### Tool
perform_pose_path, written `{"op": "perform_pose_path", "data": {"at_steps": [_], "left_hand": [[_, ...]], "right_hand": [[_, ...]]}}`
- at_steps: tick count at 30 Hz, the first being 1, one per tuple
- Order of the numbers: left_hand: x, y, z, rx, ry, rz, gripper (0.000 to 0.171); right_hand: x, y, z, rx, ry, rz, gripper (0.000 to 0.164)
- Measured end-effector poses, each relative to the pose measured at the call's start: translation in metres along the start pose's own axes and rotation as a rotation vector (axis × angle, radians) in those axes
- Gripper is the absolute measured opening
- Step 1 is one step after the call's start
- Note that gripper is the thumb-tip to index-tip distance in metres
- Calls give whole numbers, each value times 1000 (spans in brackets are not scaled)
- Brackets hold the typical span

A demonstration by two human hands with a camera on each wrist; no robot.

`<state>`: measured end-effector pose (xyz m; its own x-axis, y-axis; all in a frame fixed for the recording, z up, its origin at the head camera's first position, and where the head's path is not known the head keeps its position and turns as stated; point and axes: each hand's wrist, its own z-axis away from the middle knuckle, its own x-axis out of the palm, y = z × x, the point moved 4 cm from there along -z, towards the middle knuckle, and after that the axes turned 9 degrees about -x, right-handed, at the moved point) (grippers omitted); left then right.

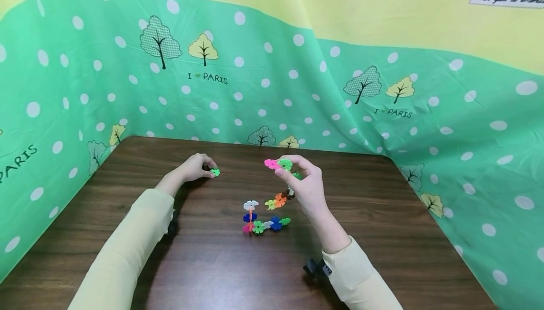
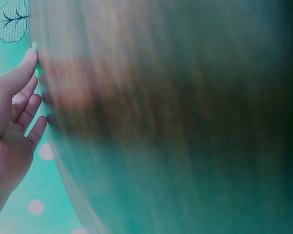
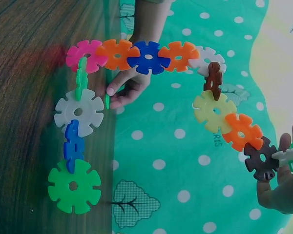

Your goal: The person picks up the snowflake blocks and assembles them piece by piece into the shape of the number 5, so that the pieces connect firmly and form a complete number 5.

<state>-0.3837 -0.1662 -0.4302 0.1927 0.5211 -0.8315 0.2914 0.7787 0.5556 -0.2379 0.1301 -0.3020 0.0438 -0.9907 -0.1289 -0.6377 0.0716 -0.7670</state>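
Observation:
My left hand (image 1: 193,168) pinches a single green snowflake disc (image 1: 215,172) by its edge, low over the table's far left. In the left wrist view that green disc (image 2: 38,68) appears edge-on between thumb and fingers. My right hand (image 1: 309,185) holds one end of a long chain of interlocked snowflake discs, near a bright green disc (image 1: 285,163) and a pink disc (image 1: 270,164). The chain bends in the right wrist view, through a black disc (image 3: 261,158), a yellow disc (image 3: 215,111) and a blue disc (image 3: 149,57) to a green end disc (image 3: 74,186).
The dark wood table (image 1: 204,262) is backed by a green and yellow printed cloth (image 1: 255,64) with folds. A small black device (image 1: 316,268) sits at the right wrist. Whether the chain's lower part touches the table I cannot tell.

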Motion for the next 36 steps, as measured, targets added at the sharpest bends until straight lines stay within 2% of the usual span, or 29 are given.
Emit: {"op": "perform_pose_path", "data": {"at_steps": [5, 12, 17, 21, 28, 31, 36], "left_hand": [[2, 2, 1, -11, -34, 10, 24], [3, 2, 2, -47, -23, 44, 26], [2, 9, 4, -49, -45, 133, 20], [-4, 25, 6, -18, -35, 189, 15], [-18, 55, 14, 40, 23, 208, 15], [-27, 71, 20, 69, 82, 190, 17], [-43, 102, 35, 84, 189, 219, 15]], "right_hand": [[0, 0, 1, 3, 0, 8, 19], [-1, 4, 2, 7, -3, 11, 18], [-1, 4, 3, -20, -8, 7, 22], [-1, 4, 3, -31, -4, 0, 22], [-1, 4, 3, -10, -4, -3, 22], [-2, 4, 3, 2, -5, 2, 22], [-3, 3, 4, 9, 0, 11, 21]]}}
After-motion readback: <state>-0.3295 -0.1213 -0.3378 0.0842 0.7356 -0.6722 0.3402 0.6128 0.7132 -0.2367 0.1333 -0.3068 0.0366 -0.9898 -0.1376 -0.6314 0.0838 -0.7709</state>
